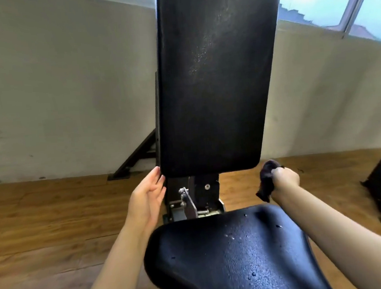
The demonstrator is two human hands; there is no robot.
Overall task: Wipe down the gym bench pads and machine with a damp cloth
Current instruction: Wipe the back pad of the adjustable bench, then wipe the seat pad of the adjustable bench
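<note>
Head view: right hand (285, 179) gripped dark cloth (267, 179) in curled fingers, just right of back pad (214, 85) lower corner. Left hand (149, 197) open, straight fingers touching pad's lower left edge; wet seat pad (228, 255) below both.

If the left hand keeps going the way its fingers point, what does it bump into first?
The left hand points up; its fingertips already sit at the lower left corner of the back pad, so probably that pad's edge first, though depth is unclear.

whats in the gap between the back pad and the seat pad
In the head view, the bare metal hinge bracket with its bolts sits between the upright back pad and the seat pad; no hand or cloth is in that gap.
</note>
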